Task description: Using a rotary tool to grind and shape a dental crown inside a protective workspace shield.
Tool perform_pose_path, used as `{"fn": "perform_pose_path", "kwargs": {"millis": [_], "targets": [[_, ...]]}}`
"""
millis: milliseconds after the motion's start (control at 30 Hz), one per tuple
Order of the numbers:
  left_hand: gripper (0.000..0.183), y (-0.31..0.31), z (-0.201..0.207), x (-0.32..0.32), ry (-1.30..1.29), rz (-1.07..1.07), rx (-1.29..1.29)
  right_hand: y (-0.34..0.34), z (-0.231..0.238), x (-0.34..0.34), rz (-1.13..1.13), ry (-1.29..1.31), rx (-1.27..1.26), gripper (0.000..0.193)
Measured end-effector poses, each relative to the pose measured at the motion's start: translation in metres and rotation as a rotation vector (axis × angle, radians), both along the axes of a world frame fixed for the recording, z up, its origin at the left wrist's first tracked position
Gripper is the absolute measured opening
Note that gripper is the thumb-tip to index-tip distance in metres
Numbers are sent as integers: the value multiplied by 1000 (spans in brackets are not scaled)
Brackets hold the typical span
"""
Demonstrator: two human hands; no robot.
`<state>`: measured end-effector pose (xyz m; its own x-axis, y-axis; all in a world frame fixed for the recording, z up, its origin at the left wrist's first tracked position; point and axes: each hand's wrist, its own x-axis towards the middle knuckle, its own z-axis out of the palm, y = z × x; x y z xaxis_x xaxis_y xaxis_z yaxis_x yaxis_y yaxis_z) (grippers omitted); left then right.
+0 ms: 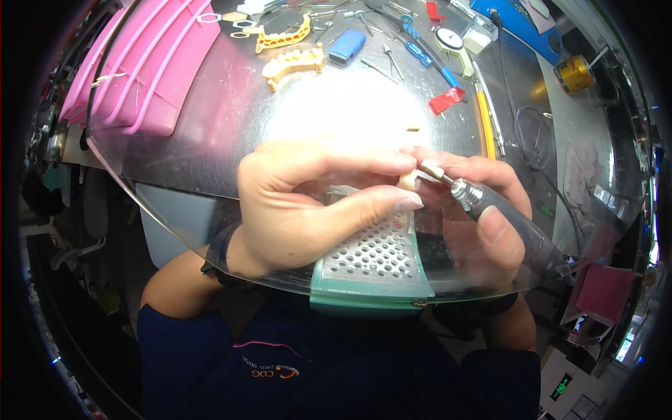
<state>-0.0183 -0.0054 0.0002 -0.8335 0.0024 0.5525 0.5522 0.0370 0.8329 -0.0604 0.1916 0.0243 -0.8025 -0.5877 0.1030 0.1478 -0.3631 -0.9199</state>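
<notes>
Between the thumb and forefinger of my left hand (283, 199) is a small cream-coloured tooth crown (408, 183). My right hand (502, 238) is wrapped round a dark rotary handpiece (514, 225) that slants up to the left. Its pale cylindrical grinding tip (432, 169) lies against or very close to the crown; contact cannot be told for sure. Both hands are brought together over a perforated metal grate (371, 260) in a green frame (336, 288). Part of the right fingers is hidden behind the crown and tip.
A clear curved shield (168, 222) spans the view above the hands. Beyond them lie a cream dental model (294, 64), an orange dental framework (283, 36), a blue case (347, 47), a dial gauge (451, 43) and a yellow pencil (485, 122). A pink tray (150, 77) stands left.
</notes>
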Motion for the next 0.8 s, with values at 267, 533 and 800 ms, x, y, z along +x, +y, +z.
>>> {"fn": "perform_pose_path", "kwargs": {"millis": [267,533,800], "targets": [[27,5,6,5,-126,13,108,2,-2,-4,34,66,9,31],[27,4,4,4,-108,4,90,2,0,-2,30,59,43,31],[26,5,4,3,-106,3,108,2,2,-1,27,27,44,30]]}}
